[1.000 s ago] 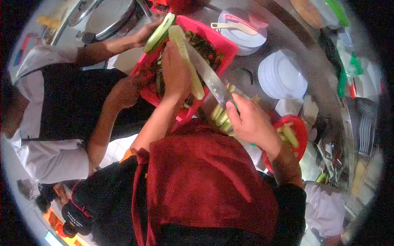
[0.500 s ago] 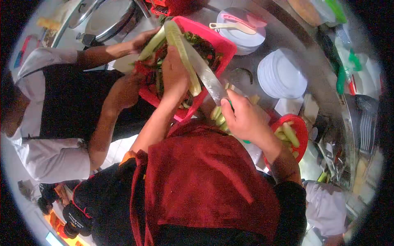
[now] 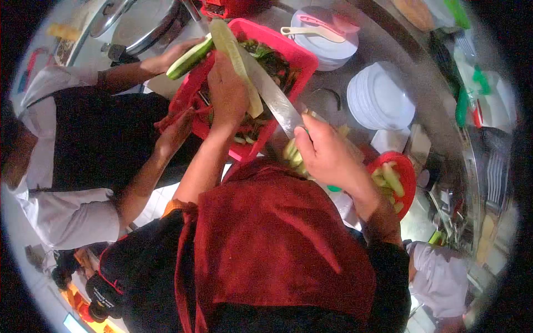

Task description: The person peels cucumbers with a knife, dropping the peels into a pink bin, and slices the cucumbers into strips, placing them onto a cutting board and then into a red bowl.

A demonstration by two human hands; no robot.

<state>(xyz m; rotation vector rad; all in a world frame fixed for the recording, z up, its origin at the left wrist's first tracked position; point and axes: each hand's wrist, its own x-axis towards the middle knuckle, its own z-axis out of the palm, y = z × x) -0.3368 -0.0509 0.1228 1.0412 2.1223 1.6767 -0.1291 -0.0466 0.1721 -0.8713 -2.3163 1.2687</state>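
Note:
My left hand [image 3: 228, 91] is wrapped round a long, pale half of a cucumber [image 3: 237, 64], held tilted over a pink-red plastic basket [image 3: 304, 69]. Dark green peelings and scraps [image 3: 261, 53] lie in that basket. In my right hand [image 3: 326, 147] is the handle of a large kitchen knife [image 3: 277, 102]; its blade points up and left, with its far part against or just behind the cucumber half. Below the knife, partly covered by my right hand, are pale cucumber pieces [image 3: 293, 152]. More cut pieces [image 3: 391, 177] fill a red bowl [image 3: 410, 191] beside my right forearm.
A co-worker at left holds another cucumber piece [image 3: 190, 58] over the basket's left edge, with their other hand [image 3: 176, 130] low by its side. Stacked white plates [image 3: 383, 100] stand at right; another stack [image 3: 333, 55] carries a cream-handled utensil [image 3: 311, 33].
My left hand and the cucumber half have shifted slightly up and left. The co-worker's cucumber piece has turned, now showing green skin, and moved left. The co-worker's lower hand has come away from the basket's contents.

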